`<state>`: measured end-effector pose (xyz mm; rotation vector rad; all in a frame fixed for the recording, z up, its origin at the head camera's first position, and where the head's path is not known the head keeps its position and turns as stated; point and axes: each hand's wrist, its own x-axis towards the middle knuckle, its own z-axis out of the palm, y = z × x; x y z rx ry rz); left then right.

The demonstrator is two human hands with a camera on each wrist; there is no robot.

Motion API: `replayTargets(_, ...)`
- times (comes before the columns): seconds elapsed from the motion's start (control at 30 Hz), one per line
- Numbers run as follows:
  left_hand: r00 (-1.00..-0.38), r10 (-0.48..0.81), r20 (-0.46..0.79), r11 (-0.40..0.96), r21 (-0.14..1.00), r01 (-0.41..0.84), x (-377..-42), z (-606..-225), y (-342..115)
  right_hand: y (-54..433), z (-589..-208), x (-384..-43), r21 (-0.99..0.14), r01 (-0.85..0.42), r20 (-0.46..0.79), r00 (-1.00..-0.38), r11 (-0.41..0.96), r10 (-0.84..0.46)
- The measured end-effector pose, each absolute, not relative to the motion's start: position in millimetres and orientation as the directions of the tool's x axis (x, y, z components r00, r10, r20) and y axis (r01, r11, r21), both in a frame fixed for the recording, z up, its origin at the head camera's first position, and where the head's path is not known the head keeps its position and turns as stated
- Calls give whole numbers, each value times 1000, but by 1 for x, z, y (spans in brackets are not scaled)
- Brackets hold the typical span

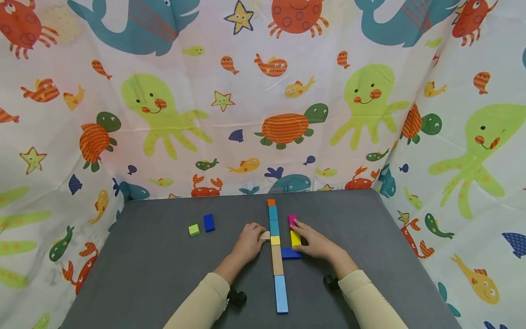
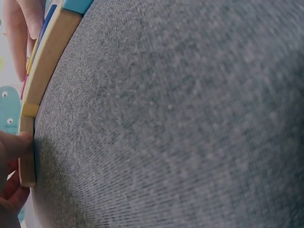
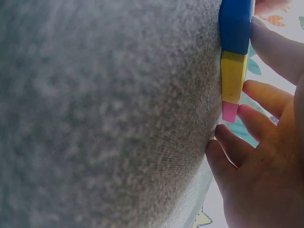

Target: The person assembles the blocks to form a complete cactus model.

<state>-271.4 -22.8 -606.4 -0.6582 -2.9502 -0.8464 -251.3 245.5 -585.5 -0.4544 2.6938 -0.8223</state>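
Observation:
A column of blocks lies end to end on the grey table: an orange block [image 1: 271, 202], two teal blocks, a yellow block [image 1: 275, 240], a plain wooden block [image 1: 277, 260] and a light blue block [image 1: 281, 294]. My left hand [image 1: 246, 243] pinches a small wooden block [image 2: 27, 166], its end against the column's left side by the yellow one. On the other side, a dark blue block [image 1: 291, 253] sticks out sideways. From it a second yellow block [image 3: 233, 78] and a magenta block [image 1: 292, 220] run away from me. My right hand [image 1: 318, 242] rests its extended fingers and thumb along these blocks.
A lime green block [image 1: 194, 230] and another dark blue block [image 1: 209, 223] lie apart on the left of the grey table [image 1: 164, 274]. A white cloth printed with sea animals [image 1: 242, 155] hangs behind the table and along both sides.

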Motion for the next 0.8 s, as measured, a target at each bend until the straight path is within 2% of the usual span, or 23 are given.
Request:
replayTargets(0.5,-893,409,190,709,549,442,-273,-613,-33,245,-585,-251,-586,-206,-186,-907,784,-377)
replayTargets(0.67,-906,340,251,702,573,422,-278,-604,-54,245,-587,-251,-582,-211,-179,-909,785,-377)
replayTargets(0.8,-942,240,236,710,619,336,-288,-595,-81,247,-587,-252,-581,-207,-184,-909,787,-375)
